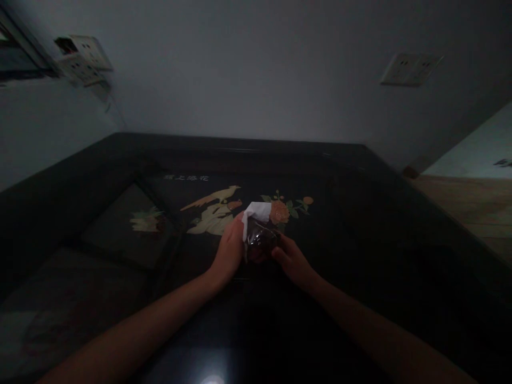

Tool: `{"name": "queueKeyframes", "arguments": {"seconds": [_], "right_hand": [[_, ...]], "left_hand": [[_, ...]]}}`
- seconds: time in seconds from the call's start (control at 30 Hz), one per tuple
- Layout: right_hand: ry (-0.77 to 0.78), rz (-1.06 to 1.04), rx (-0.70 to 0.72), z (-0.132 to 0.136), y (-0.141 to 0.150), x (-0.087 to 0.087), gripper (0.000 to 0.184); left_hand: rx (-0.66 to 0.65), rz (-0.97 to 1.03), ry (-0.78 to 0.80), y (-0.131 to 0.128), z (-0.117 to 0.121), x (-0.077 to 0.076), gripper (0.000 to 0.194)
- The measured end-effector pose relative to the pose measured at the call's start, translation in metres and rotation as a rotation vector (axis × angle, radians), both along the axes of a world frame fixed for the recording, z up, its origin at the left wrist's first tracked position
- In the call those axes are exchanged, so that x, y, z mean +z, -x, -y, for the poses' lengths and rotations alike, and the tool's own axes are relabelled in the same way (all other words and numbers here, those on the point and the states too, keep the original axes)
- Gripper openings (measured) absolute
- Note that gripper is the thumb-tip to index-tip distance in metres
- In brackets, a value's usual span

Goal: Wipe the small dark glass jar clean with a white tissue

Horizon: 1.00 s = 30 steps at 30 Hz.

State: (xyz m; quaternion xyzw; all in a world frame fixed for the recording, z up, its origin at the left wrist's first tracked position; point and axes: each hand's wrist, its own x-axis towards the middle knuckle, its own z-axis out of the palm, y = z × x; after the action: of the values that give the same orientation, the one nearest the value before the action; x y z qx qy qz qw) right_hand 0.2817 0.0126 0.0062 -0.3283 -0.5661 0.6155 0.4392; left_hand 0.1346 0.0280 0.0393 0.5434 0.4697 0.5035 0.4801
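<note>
Both my hands meet over the middle of a dark lacquered table [360,224] painted with a bird and flowers. My left hand [230,250] is closed on a white tissue [253,213] that it presses against a small dark glassy object [262,241]. My right hand [290,258] grips that object from the right side with curled fingers. The dim light hides what the object is.
A grey wall runs behind the table with a socket plate [410,68] at upper right and an open wall box [82,58] at upper left. Wooden floor [472,205] shows past the table's right edge.
</note>
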Motion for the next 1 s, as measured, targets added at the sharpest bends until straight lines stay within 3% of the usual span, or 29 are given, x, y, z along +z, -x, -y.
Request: {"name": "queueKeyframes", "arguments": {"seconds": [0.1, 0.23, 0.37, 0.53, 0.7, 0.87, 0.93, 1.0], "right_hand": [[-0.006, 0.013, 0.028, 0.001, -0.001, 0.001, 0.070], [-0.089, 0.075, -0.021, 0.000, -0.002, 0.001, 0.063], [-0.179, 0.186, -0.110, 0.000, -0.001, -0.001, 0.045], [-0.148, 0.224, -0.141, -0.001, 0.000, -0.001, 0.029], [-0.062, 0.117, -0.101, 0.000, 0.001, 0.000, 0.041], [0.039, -0.037, -0.014, 0.001, 0.001, -0.002, 0.058], [0.041, -0.066, 0.002, 0.001, 0.001, -0.003, 0.058], [0.034, -0.082, 0.004, 0.001, 0.001, -0.004, 0.058]], "left_hand": [[-0.012, -0.138, -0.165, 0.004, 0.003, 0.005, 0.040], [-0.118, -0.385, -0.495, 0.008, 0.005, 0.012, 0.038], [-0.207, -0.603, -0.767, 0.008, 0.006, 0.018, 0.030], [-0.217, -0.783, -0.871, 0.005, 0.004, 0.021, 0.025], [-0.212, -0.631, -0.716, 0.008, 0.001, 0.017, 0.030], [-0.034, -0.179, -0.225, 0.008, -0.003, -0.001, 0.039], [0.087, 0.046, -0.039, 0.005, -0.004, -0.007, 0.034], [0.112, 0.262, 0.138, 0.001, -0.005, -0.010, 0.025]]}}
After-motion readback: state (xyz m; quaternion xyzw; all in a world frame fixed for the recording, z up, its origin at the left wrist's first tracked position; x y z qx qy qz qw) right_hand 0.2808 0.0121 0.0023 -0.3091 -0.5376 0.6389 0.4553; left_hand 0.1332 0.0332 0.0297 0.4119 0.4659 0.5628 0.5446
